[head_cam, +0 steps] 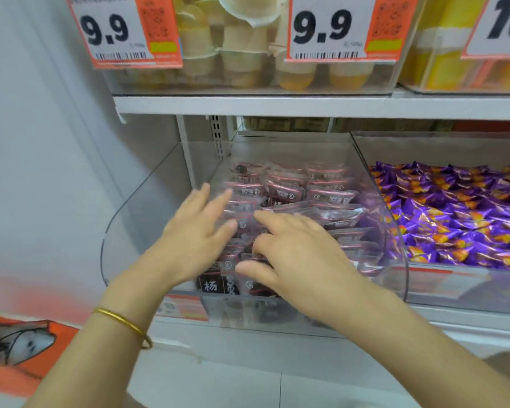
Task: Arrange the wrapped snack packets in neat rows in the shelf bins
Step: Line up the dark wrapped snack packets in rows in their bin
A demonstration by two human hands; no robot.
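Now left hand (pixel 195 228) and right hand (pixel 295 254), fingers straight, gripping nothing, press on dark pink-striped wrapped snack packets (pixel 321 195) in the clear plastic bin (pixel 136 219) beneath them.

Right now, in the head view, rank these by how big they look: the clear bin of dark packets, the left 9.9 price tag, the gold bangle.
1. clear bin
2. left 9.9 price tag, cut off by the frame's top
3. gold bangle, smallest although nearest the camera

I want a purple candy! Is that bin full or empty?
Nearly full. Purple wrapped candies heap across the right-hand clear bin, hiding its floor.
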